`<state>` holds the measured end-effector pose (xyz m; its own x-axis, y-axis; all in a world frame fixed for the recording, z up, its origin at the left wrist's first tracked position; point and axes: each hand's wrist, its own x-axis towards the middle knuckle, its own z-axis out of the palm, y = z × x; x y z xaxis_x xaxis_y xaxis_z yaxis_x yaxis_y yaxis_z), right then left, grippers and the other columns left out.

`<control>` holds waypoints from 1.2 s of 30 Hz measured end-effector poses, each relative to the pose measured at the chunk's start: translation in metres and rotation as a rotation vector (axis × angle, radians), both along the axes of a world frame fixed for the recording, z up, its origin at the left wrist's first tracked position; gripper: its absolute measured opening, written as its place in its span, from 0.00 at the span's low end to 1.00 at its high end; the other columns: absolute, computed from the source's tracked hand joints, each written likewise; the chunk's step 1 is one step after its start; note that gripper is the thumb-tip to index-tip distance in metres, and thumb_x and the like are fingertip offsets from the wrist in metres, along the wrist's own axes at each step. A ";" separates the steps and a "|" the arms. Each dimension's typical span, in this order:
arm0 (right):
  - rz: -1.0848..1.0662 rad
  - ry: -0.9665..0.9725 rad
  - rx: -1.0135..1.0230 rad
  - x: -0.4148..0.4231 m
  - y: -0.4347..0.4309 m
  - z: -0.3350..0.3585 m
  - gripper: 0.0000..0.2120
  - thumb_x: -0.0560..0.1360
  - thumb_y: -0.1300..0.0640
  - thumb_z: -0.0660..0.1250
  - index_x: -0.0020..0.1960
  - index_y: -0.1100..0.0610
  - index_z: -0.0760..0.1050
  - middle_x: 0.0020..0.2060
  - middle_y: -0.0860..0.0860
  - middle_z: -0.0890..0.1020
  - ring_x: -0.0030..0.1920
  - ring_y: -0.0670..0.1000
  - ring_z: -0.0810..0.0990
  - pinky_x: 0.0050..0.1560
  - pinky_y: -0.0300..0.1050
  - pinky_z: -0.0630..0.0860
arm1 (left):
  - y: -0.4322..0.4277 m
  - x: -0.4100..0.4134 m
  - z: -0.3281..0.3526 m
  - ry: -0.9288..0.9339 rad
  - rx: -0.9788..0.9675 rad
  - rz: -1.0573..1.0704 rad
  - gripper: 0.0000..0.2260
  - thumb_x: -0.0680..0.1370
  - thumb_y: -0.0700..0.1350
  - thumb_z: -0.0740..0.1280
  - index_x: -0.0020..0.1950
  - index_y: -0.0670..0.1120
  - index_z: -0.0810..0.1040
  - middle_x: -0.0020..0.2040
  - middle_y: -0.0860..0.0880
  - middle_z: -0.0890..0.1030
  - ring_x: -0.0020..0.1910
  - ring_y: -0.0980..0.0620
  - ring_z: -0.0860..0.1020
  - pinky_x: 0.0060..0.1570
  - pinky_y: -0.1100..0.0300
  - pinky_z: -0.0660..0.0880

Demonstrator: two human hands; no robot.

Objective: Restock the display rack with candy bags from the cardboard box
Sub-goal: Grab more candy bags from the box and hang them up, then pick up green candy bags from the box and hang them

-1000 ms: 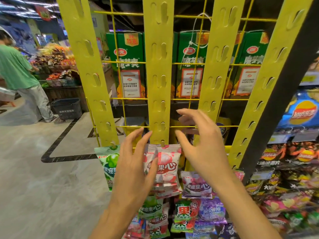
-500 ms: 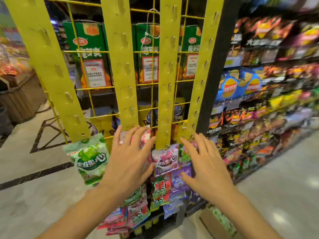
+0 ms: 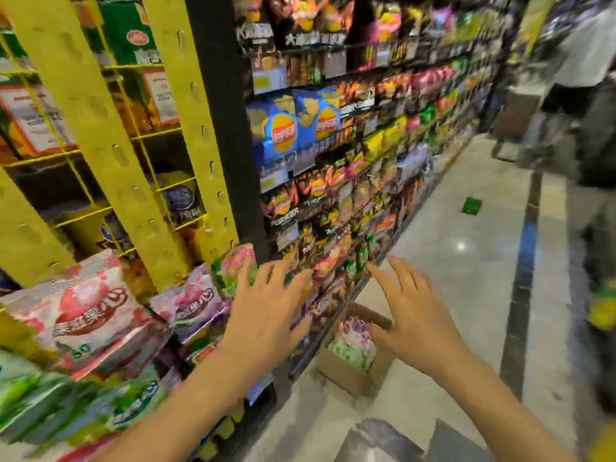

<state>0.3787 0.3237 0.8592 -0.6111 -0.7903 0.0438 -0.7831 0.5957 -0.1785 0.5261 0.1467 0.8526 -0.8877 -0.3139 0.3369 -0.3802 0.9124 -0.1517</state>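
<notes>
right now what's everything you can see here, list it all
display rack: one, yellow slotted strips on wire grid, left
candy bags on rack: several, pink, purple, green, hanging low
cardboard box: one, brown, open, on the floor by the shelf foot
candy bags in box: several, pale green and purple
blue chip bags: two, blue, shelf right of the rack
snack shelves: one long run, mixed colours, along the aisle
green cartons: at least two, behind the rack grid
floor sticker: one, green, aisle floor
other person: one, blurred, far right
left hand: open, fingers spread, empty, by the rack's bags
right hand: open, fingers spread, empty, over the box
</notes>
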 end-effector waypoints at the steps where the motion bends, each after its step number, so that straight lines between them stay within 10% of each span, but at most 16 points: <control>1: -0.020 -0.014 0.007 -0.010 0.009 -0.005 0.42 0.76 0.39 0.65 0.80 0.46 0.42 0.80 0.52 0.42 0.80 0.56 0.43 0.79 0.55 0.48 | 0.006 -0.013 -0.004 -0.013 0.007 -0.020 0.30 0.69 0.61 0.72 0.68 0.51 0.74 0.63 0.44 0.77 0.62 0.40 0.75 0.66 0.36 0.67; 17: -0.167 -0.244 0.101 -0.156 0.092 -0.091 0.38 0.78 0.44 0.63 0.80 0.46 0.46 0.80 0.52 0.46 0.80 0.56 0.46 0.79 0.54 0.46 | 0.066 -0.182 -0.079 -0.175 0.140 -0.082 0.27 0.70 0.60 0.65 0.67 0.50 0.75 0.60 0.44 0.78 0.56 0.41 0.78 0.62 0.38 0.70; 36: -0.109 -0.370 0.225 -0.328 -0.036 -0.189 0.35 0.78 0.46 0.64 0.79 0.50 0.51 0.78 0.53 0.56 0.77 0.56 0.55 0.76 0.49 0.56 | -0.061 -0.388 -0.196 -0.517 0.295 -0.020 0.33 0.78 0.63 0.58 0.79 0.52 0.54 0.72 0.45 0.66 0.70 0.43 0.66 0.72 0.41 0.57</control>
<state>0.0507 0.2880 0.6704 -0.6338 -0.6849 -0.3596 -0.6211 0.7276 -0.2912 0.1379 0.0856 0.6571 -0.9201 -0.3096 -0.2400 -0.3065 0.9505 -0.0511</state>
